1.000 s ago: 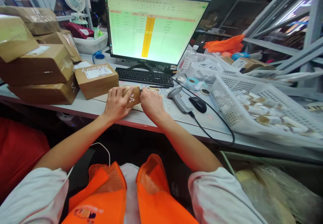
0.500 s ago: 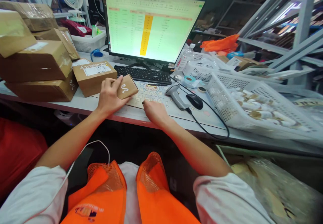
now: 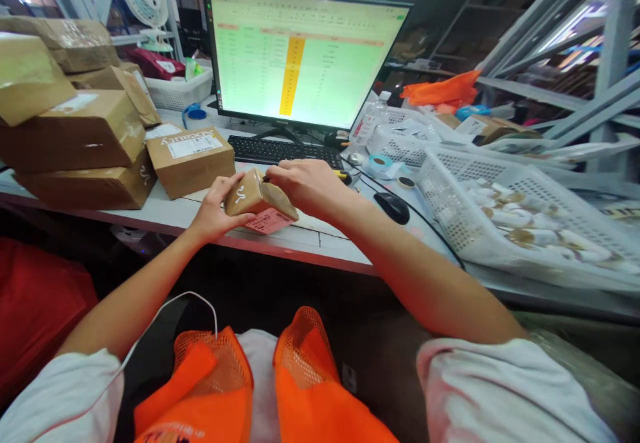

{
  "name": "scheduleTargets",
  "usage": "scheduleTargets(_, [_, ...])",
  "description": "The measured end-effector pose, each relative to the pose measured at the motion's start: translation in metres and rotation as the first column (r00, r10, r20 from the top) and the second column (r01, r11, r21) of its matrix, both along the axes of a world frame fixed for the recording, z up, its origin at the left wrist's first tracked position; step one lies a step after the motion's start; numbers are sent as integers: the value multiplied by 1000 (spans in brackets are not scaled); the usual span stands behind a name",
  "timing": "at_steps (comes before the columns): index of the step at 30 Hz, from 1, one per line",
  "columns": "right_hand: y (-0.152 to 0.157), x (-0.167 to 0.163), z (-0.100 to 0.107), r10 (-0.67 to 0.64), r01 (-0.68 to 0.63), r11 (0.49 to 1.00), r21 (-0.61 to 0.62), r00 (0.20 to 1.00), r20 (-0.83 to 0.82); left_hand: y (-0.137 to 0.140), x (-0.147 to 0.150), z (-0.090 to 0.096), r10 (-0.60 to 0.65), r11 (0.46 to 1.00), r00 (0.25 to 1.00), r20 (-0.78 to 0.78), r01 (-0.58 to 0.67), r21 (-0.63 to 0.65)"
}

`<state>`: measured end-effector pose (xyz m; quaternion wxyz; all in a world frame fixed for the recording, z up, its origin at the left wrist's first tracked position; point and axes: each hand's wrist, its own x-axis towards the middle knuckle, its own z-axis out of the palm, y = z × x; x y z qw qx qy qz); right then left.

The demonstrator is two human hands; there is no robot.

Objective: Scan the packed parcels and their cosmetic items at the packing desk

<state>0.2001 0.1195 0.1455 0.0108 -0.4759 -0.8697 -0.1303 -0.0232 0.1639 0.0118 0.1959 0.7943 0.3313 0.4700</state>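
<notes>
A small brown cardboard box (image 3: 249,190) is tilted at the desk's front edge, with a pink label (image 3: 270,220) on the side facing me. My left hand (image 3: 214,213) grips its left end, thumb below and fingers behind. My right hand (image 3: 306,184) is closed round a utility knife (image 3: 344,176); its yellow and black end sticks out behind the hand. The dark tip is at the box's upper edge, where shiny tape shows. Most of the knife is hidden by my fingers, and I cannot tell how deep the blade sits.
Larger boxes (image 3: 80,126) are stacked at left, beside a labelled box (image 3: 193,160). A monitor (image 3: 305,56) and keyboard (image 3: 265,150) stand behind. On the right are a mouse (image 3: 393,207), its cable, tape rolls (image 3: 380,163) and a white basket (image 3: 450,196) of small packed items.
My right hand has moved up and left, from the desk to the box, bringing the knife against it. The box has turned in my left hand, showing its pink label. My right arm now covers the scanner.
</notes>
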Motion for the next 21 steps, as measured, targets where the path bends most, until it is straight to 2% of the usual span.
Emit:
scheduleTargets(5, [6, -8, -3, 32, -30, 999, -20, 996, 83, 7, -9, -5, -59, 992, 998, 19, 61, -109])
scheduleTargets(9, [10, 10, -17, 36, -23, 996, -83, 986, 163, 15, -20, -13, -86, 978, 995, 49, 94, -186])
scheduleTargets(12, [12, 40, -38, -65, 104, 982, -158, 970, 234, 22, -30, -22, -117, 957, 991, 64, 129, -260])
scheduleTargets(16, [17, 82, -73, -239, 308, 925, -222, 926, 291, 31, -41, -35, -190, 908, 981, 27, 186, -375])
scheduleTargets(18, [19, 93, -90, -289, 335, 922, -195, 929, 231, 31, -41, -38, -172, 923, 985, 24, 170, -345])
scheduleTargets(21, [24, 97, -108, -351, 374, 911, -174, 924, 150, 26, -32, -36, -107, 987, 994, 13, 108, -116])
